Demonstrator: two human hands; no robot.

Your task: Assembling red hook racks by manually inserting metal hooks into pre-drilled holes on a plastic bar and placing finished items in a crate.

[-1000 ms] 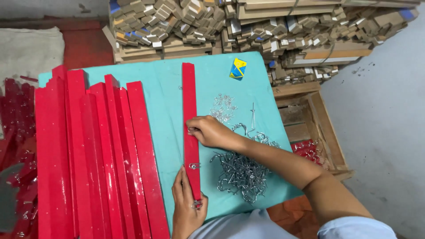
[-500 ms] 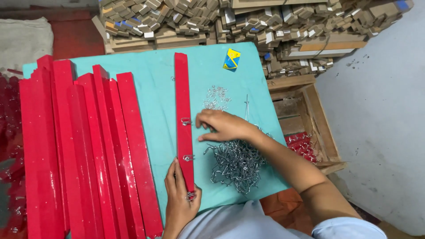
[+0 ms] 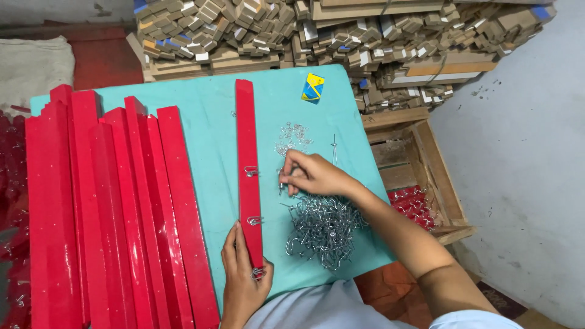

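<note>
A long red strip point(image 3: 248, 170) lay lengthwise on the turquoise tabletop point(image 3: 207, 122); three small metal clips sat along its near half; the left hand point(image 3: 242, 281) pressed its near end flat; the right hand point(image 3: 311, 175) pinched a small metal hook just beside the strip, above a tangled heap of metal hooks point(image 3: 323, 225); a stack of red strips point(image 3: 109, 213) filled the table's left side; a small yellow-and-blue packet point(image 3: 312, 87) lay near the far edge; a wooden crate point(image 3: 420, 176) stood to the right.
</note>
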